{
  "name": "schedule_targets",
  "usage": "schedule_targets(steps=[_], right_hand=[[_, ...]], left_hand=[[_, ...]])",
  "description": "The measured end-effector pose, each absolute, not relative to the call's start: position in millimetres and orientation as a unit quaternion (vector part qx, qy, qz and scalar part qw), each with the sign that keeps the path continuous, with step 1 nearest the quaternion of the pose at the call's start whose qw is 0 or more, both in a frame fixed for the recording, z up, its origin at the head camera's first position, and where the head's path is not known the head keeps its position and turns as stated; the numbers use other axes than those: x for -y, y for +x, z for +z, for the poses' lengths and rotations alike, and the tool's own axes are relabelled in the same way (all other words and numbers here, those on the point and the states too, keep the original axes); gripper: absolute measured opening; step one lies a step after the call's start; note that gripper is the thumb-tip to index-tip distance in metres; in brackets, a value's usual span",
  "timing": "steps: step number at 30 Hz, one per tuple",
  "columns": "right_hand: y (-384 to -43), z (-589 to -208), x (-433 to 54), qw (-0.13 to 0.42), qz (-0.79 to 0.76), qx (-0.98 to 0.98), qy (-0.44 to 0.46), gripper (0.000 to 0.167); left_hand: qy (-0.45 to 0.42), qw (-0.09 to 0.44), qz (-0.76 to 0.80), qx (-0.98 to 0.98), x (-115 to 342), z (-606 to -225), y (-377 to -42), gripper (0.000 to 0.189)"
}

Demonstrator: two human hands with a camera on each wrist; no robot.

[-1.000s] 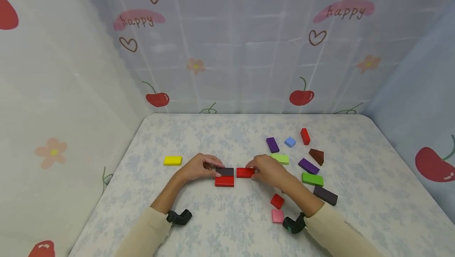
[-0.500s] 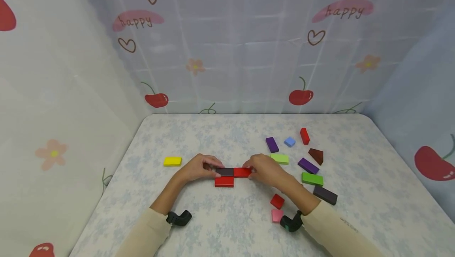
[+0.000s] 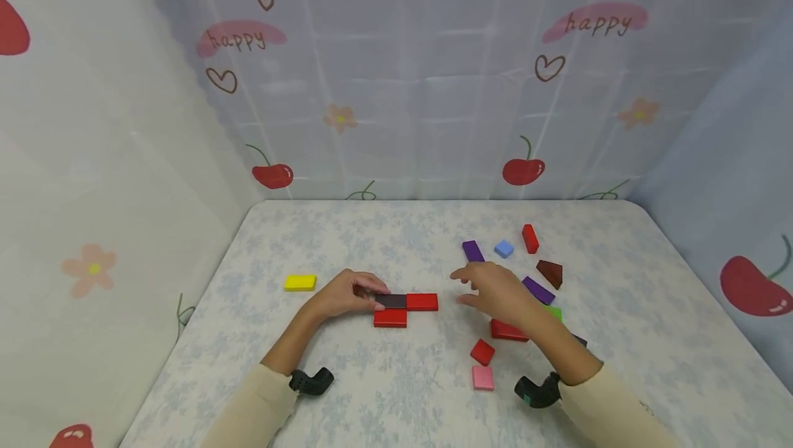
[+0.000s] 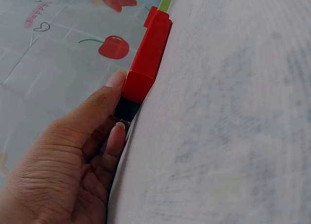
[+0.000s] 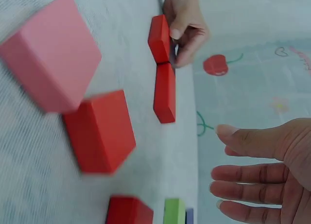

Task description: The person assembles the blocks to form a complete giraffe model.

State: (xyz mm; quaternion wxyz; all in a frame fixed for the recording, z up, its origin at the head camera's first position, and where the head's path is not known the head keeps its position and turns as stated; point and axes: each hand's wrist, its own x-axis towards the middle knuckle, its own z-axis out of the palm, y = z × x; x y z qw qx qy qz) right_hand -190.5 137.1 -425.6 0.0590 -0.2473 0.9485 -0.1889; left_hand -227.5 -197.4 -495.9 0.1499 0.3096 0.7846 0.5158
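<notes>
My left hand [image 3: 347,294] pinches the left end of a black block [image 3: 392,301] between thumb and fingers. Against that block's right end lies a red block [image 3: 422,302], and a second red block [image 3: 390,318] sits along its near side. In the left wrist view the thumb rests by the end of the red and black pieces. My right hand [image 3: 498,290] is held over the table to the right, fingers spread and nothing between them. It hides a light green block in the head view; the right wrist view shows that green block [image 5: 174,212].
A yellow block [image 3: 300,283] lies at the left. Around my right forearm are a red block [image 3: 509,329], a small red block [image 3: 482,352] and a pink block [image 3: 482,378]. Purple [image 3: 473,251], blue [image 3: 504,249], red [image 3: 530,239] and brown [image 3: 550,274] blocks lie farther back.
My right hand slid the red block left against the black block, then let go and moved away to the right. The left hand has stayed at the black block.
</notes>
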Motion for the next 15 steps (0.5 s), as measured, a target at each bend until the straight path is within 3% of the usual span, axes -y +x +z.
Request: schedule_targets(steps=[8, 15], right_hand=[[-174.0, -425.7, -177.8, 0.058, -0.152, -0.962, -0.221, 0.042], [-157.8, -440.1, -201.4, 0.099, -0.144, -0.966, -0.192, 0.040]], left_hand=[[0.315, 0.150, 0.520, -0.780, 198.7, -493.5, -225.3, 0.029], [0.319, 0.146, 0.511, -0.785, 198.1, -491.2, -225.5, 0.029]])
